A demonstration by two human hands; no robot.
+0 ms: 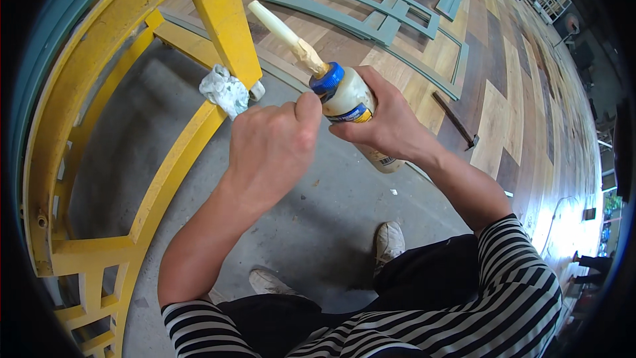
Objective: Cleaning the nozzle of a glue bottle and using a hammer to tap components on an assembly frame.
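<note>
My right hand (392, 111) is wrapped round a glue bottle (351, 97) with a cream body and a blue and yellow label. The bottle tilts, its top toward the upper left. From its blue cap (328, 79) rises a long pale nozzle (273, 23), coated in dried tan glue near the base. Close beside the cap is my left hand (273, 134), its fingers curled into a fist with the back toward me. Whatever the left fingers hold, if anything, is hidden. A crumpled white rag (225, 91) rests on the yellow metal frame just beyond that hand.
The yellow metal frame (173, 152) curves along my left side. Teal door-like frames (371, 21) lie on a wood-plank surface (493, 116) ahead and right, with a hammer (457, 119) nearer me. Grey concrete floor (324, 215) lies around my shoes.
</note>
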